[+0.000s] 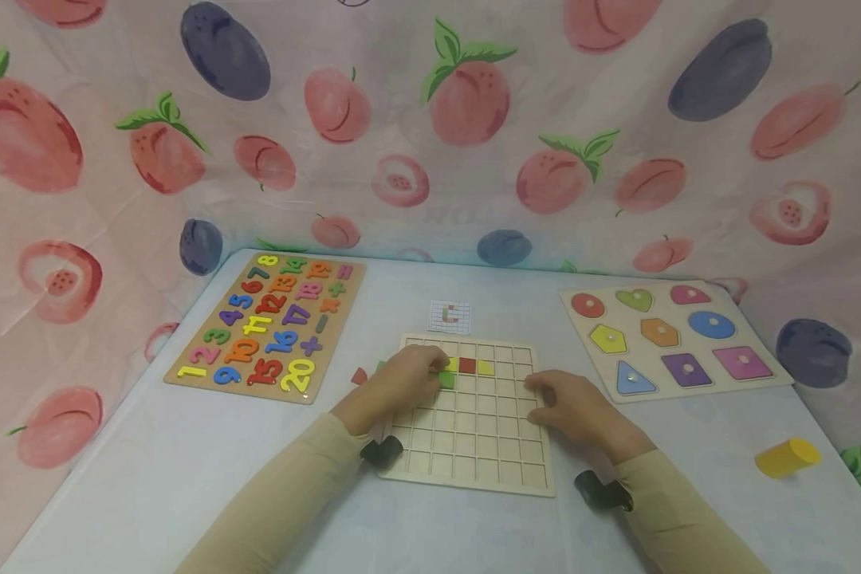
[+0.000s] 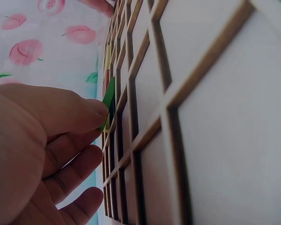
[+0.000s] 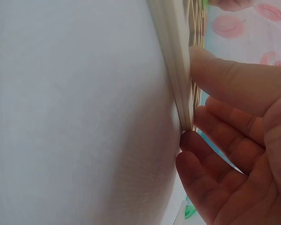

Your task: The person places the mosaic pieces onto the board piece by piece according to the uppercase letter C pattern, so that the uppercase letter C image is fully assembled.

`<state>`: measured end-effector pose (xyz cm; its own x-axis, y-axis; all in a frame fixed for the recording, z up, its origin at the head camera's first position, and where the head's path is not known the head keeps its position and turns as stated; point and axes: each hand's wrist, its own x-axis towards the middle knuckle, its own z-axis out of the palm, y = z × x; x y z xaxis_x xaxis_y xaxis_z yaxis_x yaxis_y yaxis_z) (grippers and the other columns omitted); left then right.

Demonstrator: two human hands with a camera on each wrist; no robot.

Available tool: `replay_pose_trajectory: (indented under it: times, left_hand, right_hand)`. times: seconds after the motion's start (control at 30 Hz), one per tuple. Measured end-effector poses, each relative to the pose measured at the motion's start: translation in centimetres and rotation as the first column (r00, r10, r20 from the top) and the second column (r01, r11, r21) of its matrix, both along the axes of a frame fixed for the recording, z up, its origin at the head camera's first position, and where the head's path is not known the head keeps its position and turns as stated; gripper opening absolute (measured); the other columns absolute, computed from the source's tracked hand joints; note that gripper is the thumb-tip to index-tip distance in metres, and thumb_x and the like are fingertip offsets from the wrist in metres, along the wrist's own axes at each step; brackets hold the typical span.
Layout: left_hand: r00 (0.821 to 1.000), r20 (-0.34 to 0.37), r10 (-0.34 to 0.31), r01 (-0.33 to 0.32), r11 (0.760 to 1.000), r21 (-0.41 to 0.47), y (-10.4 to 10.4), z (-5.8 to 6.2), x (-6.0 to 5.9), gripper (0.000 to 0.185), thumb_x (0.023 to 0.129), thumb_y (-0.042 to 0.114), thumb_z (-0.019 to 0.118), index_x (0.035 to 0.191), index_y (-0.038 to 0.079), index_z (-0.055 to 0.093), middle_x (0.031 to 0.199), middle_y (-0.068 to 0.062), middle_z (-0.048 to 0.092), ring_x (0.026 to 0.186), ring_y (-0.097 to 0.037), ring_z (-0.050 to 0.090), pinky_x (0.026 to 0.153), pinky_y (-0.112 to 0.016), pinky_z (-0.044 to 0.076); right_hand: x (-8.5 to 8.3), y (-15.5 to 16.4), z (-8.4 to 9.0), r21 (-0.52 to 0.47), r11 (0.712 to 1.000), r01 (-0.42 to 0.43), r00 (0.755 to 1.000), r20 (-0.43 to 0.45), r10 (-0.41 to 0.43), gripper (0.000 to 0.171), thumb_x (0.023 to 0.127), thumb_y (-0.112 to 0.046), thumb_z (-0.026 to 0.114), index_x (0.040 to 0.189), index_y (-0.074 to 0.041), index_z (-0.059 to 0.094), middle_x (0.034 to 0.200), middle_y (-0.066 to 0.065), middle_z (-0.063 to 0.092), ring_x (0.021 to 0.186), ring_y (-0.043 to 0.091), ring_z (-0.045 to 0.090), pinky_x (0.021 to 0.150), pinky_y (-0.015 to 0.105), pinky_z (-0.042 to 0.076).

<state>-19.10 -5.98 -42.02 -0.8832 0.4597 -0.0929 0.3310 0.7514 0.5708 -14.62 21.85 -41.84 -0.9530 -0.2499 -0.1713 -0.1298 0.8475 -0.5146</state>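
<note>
My left hand [image 1: 409, 379] is over the upper left part of a wooden grid board [image 1: 477, 446]. Its thumb and finger pinch a thin green tile [image 2: 110, 98], tilted against the grid in the left wrist view. Beside the fingertips, a yellow piece [image 1: 454, 364], a red square tile [image 1: 467, 365] and a yellow triangle tile [image 1: 485, 367] lie in one row of the board. My right hand [image 1: 574, 406] rests at the board's right edge, thumb and fingers spread along it. In the right wrist view, the thumb [image 3: 215, 75] overlaps the rim.
A red piece [image 1: 359, 375] lies left of the board, partly behind my left hand. Above the board is a small pattern card [image 1: 450, 316]. A number puzzle [image 1: 254, 391] stands at left, a shape puzzle [image 1: 646, 383] at right. A yellow cylinder [image 1: 788, 458] lies near the right edge.
</note>
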Motion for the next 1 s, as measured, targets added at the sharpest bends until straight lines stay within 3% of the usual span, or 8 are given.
replay_pose_trajectory:
  times: [0.6, 1.0]
  left_hand:
    - [0.999, 0.036, -0.001, 0.001, 1.0, -0.003, 0.26, 0.13, -0.03, 0.037, 0.091, 0.006, 0.059, 0.127, 0.007, 0.065, 0.124, -0.005, 0.065, 0.114, -0.019, 0.057, 0.103, -0.039, 0.045]
    - [1.0, 0.001, -0.011, 0.011, 1.0, -0.001, 0.15, 0.64, 0.06, 0.039, 0.089, 0.002, 0.06, 0.127, 0.006, 0.065, 0.123, -0.007, 0.066, 0.119, -0.023, 0.058, 0.102, -0.04, 0.046]
  right_hand:
    - [0.02, -0.07, 0.07, 0.009, 1.0, -0.002, 1.0, 0.003, 0.002, 0.054, 0.084, -0.014, 0.078, 0.134, -0.002, 0.06, 0.138, 0.017, 0.057, 0.134, 0.04, 0.045, 0.11, 0.055, 0.035]
    - [0.05, -0.1, 0.1, 0.014, 1.0, -0.002, 1.0, 0.001, 0.002, 0.055, 0.084, -0.013, 0.078, 0.134, -0.002, 0.06, 0.139, 0.018, 0.056, 0.134, 0.04, 0.045, 0.11, 0.055, 0.035]
